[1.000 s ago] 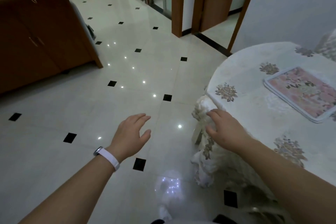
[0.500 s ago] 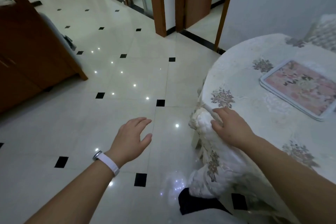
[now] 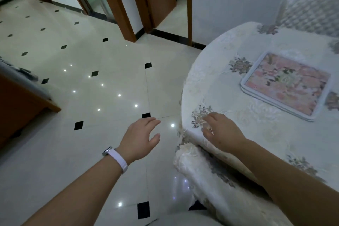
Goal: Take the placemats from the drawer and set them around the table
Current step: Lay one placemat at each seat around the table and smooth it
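Note:
A small stack of pink floral placemats [image 3: 286, 85] with white borders lies on the round table [image 3: 229, 82], which is covered by a pale flowered cloth. My right hand [image 3: 222, 133] rests palm down on the cloth at the table's near left edge, well short of the placemats, fingers spread, holding nothing. My left hand [image 3: 140, 138] hovers over the floor to the left of the table, open and empty, with a white band on its wrist. No drawer is visible.
A cloth-covered chair back [image 3: 201, 172] is tucked against the table just under my right hand. Another padded chair back [image 3: 310, 10] stands beyond the table. A brown wooden cabinet [image 3: 20, 104] sits at the left. Wooden door frames [image 3: 119, 5] line the far wall across the tiled floor.
My right hand has shifted from the chair's cloth cover up onto the tabletop. The view has swung right, bringing the table and placemats nearer. My left hand stays open over the floor.

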`<state>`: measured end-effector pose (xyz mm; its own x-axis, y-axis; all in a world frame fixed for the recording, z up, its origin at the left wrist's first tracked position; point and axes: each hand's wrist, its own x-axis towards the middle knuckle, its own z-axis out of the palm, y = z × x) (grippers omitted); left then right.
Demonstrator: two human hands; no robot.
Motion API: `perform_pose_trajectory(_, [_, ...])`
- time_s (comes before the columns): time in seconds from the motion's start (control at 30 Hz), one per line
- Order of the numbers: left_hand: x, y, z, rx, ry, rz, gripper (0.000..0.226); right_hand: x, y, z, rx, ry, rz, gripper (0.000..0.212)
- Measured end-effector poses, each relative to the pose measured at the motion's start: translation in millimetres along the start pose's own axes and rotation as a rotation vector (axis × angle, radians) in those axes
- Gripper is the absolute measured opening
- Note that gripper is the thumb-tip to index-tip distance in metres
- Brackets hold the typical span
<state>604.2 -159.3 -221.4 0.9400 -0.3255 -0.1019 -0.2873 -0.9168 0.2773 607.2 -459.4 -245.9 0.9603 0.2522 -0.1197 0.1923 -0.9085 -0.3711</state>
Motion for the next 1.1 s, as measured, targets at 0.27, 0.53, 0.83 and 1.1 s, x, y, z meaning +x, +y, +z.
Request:
perform_pose_trajectory(0.27, [101.3,47.2,24.3,-0.014,-0.127,0.250,0.063,-4.2,46.3,-14.4,-0.086,-0.001,0.170,0.051])
perform_pose_trajectory(0.53, [196.8,86.8,56.0,-0.057,-0.246,0.570,0.058,-10.5,79.0,-17.9,-0.128,-0.007,0.441,0.054])
perform_pose_trajectory(0.83, [303.8,137.4,75.8,0.021,-0.394,0.800,0.052,-13.1,125.7,-16.9,-0.015,0.031,0.887,0.049])
perform_pose_trajectory(1.1, [374.5,187.1,86.9,-0.246,-0.448,0.442,0.043,-9.9,178.3,-35.0,0.185,0.176,1.166,0.054])
